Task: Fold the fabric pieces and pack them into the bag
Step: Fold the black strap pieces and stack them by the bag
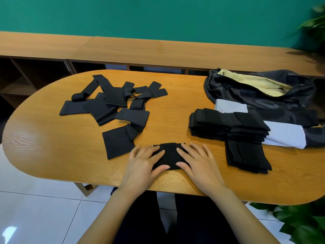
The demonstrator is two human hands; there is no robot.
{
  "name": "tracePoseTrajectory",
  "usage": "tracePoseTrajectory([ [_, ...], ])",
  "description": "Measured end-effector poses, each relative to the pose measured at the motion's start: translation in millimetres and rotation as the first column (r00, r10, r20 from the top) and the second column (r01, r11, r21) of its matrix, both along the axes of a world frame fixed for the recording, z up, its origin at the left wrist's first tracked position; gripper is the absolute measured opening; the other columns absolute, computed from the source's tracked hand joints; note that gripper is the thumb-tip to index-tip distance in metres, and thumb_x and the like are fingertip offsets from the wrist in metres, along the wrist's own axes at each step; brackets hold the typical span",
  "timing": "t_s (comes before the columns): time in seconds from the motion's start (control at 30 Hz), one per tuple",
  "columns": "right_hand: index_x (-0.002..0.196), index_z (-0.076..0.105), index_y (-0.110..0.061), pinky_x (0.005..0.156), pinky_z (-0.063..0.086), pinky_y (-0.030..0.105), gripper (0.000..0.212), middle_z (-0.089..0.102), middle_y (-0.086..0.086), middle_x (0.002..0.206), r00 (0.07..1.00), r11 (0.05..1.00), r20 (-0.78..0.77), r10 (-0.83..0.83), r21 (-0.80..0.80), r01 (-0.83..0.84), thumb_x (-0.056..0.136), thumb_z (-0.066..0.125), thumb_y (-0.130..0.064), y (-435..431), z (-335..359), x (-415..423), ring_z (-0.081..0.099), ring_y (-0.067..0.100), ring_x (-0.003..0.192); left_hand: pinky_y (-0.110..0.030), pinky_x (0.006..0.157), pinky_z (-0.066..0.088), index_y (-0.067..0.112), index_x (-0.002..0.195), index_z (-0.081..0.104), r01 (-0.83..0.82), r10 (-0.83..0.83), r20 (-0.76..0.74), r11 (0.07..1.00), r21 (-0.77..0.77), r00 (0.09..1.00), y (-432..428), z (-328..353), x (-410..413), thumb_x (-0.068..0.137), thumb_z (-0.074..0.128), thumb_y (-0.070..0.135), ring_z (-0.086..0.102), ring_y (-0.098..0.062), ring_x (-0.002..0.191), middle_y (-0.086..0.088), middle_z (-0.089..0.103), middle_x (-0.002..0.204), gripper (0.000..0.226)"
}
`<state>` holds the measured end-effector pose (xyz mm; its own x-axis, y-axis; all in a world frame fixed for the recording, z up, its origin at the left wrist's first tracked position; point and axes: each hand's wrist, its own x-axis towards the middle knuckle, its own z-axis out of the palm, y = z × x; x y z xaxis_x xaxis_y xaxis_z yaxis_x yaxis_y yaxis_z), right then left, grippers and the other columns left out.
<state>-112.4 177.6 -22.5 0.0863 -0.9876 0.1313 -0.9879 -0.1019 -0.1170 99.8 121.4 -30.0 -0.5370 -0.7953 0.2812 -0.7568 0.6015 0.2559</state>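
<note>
Oval wooden bench (pixel 52 138), seen from above

Left part: loose heap of unfolded black fabric pieces (pixel 109 103), overlapping at odd angles, some strips curled at the ends. One flat black square (pixel 117 143) lies at the heap's near edge, just beside the left hand.

Centre, near edge: left hand (pixel 142 166) lies flat, fingers straight and spread, pressing the left end of a small black piece (pixel 171 155). Right hand (pixel 198 164) does the same on the right end, fingers straight, thumb along the near edge. Neither hand curls round the cloth. The middle of the piece shows between the two hands, flat on the bench.

Right part: folded black pieces in a neat stack (pixel 228 124), with a second stack (pixel 246 155) touching it on the near side.

Far right: dark bag (pixel 255 99) lying on the bench, mouth open, pale yellow lining (pixel 255 83) showing. Its light grey panels sit just behind the stacks.

Lower right corner: green plant (pixel 302 222) below the bench edge
</note>
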Motion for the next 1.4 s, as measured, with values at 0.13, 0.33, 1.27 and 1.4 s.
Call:
tracePoseTrajectory([
  [0.13,0.145,0.043,-0.034,0.119,0.005,0.045,0.073,0.037,-0.009,0.154,0.999,0.999,0.025,0.046,0.021,-0.046,0.089,0.018,-0.074,7,-2,-13,0.025,0.015,0.145,-0.047,0.113,0.029,0.028,0.129,0.062,0.044,-0.044,0.017,0.999,0.025,0.999,1,3,-2,0.089,0.034,0.071,0.048,-0.011,0.127,0.006,0.059,0.134,0.066],
  [0.33,0.127,0.064,-0.028,0.111,0.019,0.054,0.063,0.061,-0.004,0.133,0.992,0.991,-0.103,0.070,-0.103,-0.081,0.091,0.028,-0.065,16,2,-32,0.052,0.019,0.128,-0.040,0.116,0.013,0.030,0.132,0.060,0.112,-0.112,0.004,0.993,0.025,0.994,7,7,-12,0.082,0.034,0.078,0.048,-0.009,0.128,0.008,0.057,0.138,0.074],
  [1.27,0.106,0.075,-0.013,0.086,0.035,0.023,0.037,0.072,-0.003,0.095,0.976,0.785,0.204,0.072,-0.616,0.071,0.099,0.047,-0.038,51,48,-110,0.055,0.011,0.099,-0.031,0.096,0.040,0.021,0.110,0.072,0.233,-0.322,-0.249,0.916,-0.328,0.914,10,63,-96,0.093,0.056,0.039,0.064,-0.007,0.093,0.010,0.072,0.099,0.030],
  [1.4,0.106,0.076,-0.010,0.087,0.046,0.036,0.025,0.073,0.000,0.105,0.988,0.714,0.154,-0.009,-0.691,0.115,0.092,0.062,-0.025,62,49,-147,0.061,0.021,0.107,-0.033,0.098,0.040,0.017,0.110,0.074,0.234,-0.374,-0.283,0.875,-0.424,0.883,6,64,-146,0.090,0.063,0.025,0.064,-0.012,0.097,0.006,0.073,0.104,0.024],
])
